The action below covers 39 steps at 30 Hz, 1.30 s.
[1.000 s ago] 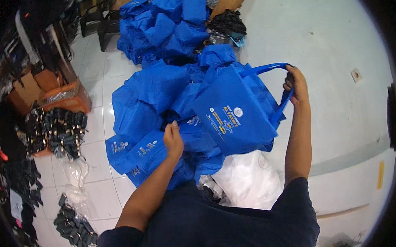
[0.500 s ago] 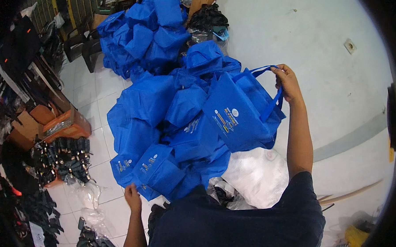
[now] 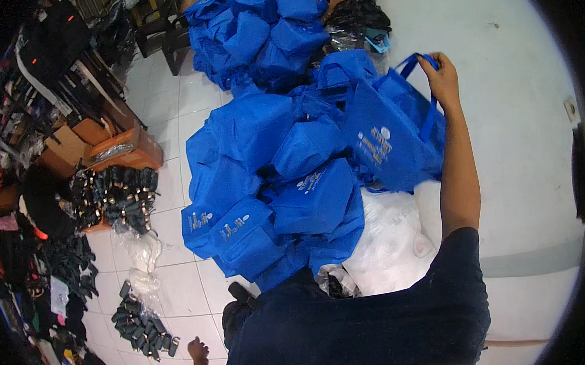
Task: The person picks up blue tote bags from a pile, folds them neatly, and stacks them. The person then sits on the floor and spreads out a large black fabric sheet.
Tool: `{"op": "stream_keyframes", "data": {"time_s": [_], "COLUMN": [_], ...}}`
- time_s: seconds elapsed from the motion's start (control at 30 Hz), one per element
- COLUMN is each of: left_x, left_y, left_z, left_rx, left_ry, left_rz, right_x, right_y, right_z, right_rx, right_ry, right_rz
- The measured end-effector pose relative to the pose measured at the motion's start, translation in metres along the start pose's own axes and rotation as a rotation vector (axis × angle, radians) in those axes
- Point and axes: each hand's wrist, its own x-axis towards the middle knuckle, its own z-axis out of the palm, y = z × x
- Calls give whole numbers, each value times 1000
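So our right hand (image 3: 442, 78) has its fingers curled shut around the blue handle loop (image 3: 412, 62) of the upright blue tote bag (image 3: 392, 139), up at the far right of the heap. The bag hangs straight below the fingers and a bit toward us, its long axis running top to bottom, printed face turned to our left. The right hand is the one on it; our left hand (image 3: 196, 349) is way down at the bottom edge of the view, well apart from the bag and just beside a bundle of small dark items (image 3: 142, 325) on the white tiled floor (image 3: 169, 188). Its fingers look loose and not on anything, though it's small there, so we can't tell for sure.

Moving out from the bag: it leans against the near pile of blue bags (image 3: 273, 190), all folded flat or slumped, and we can't see anything inside them. A second pile of blue bags (image 3: 260, 34) sits farther off. Just under the held bag is a white plastic sack (image 3: 390, 243), contents not readable. Off to our left, an orange box (image 3: 124, 147) holds a clear-wrapped bundle, with dark strap-like goods (image 3: 113, 197) heaped just beside it.
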Motion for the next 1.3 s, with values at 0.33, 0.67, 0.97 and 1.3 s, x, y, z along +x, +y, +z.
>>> {"op": "stream_keyframes", "data": {"time_s": [0.33, 0.67, 0.97, 1.3], "left_x": [-125, -110, -60, -273], "left_y": [-14, -61, 19, 248], "left_z": [71, 4, -39, -225], "left_rx": [127, -37, -69, -831], "left_ry": [-136, -25, -148, -983], "left_rz": [169, -7, 343, 1368], "right_x": [-126, -310, -627, -691], "right_y": [8, -72, -303, -284], "right_z": [233, 273, 234, 343], "right_rx": [-551, -124, 541, 147], "right_ry": [-713, -365, -1321, -1694], "right_rz": [-402, -230, -308, 246]}}
